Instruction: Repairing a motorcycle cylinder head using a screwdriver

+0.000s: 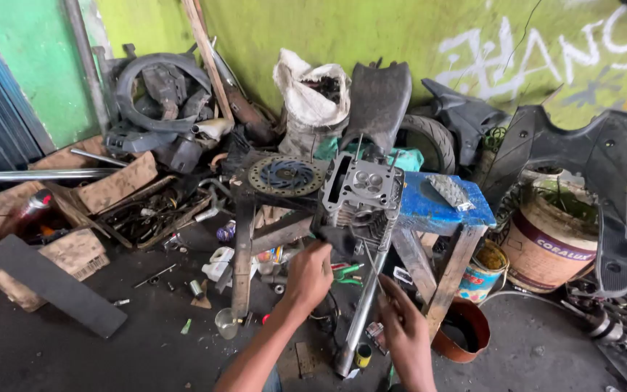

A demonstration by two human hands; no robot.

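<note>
A grey metal engine cylinder head (361, 192) stands on its side at the left end of a blue wooden stool (437, 207). My left hand (310, 272) grips its lower left corner, over a dark rag-like piece. My right hand (400, 323) is lower and to the right, pinching a thin metal rod (370, 263) that points up toward the underside of the head. A small grey gasket-like part (450, 190) lies on the stool top.
A brake disc on a dark frame (284, 176) stands left of the head. Tyres, black plastic panels, a white sack (310, 101) and cardboard boxes (74, 218) line the green wall. Paint buckets (553, 232) sit at right. A chrome tube (361, 319) and small bottles litter the floor.
</note>
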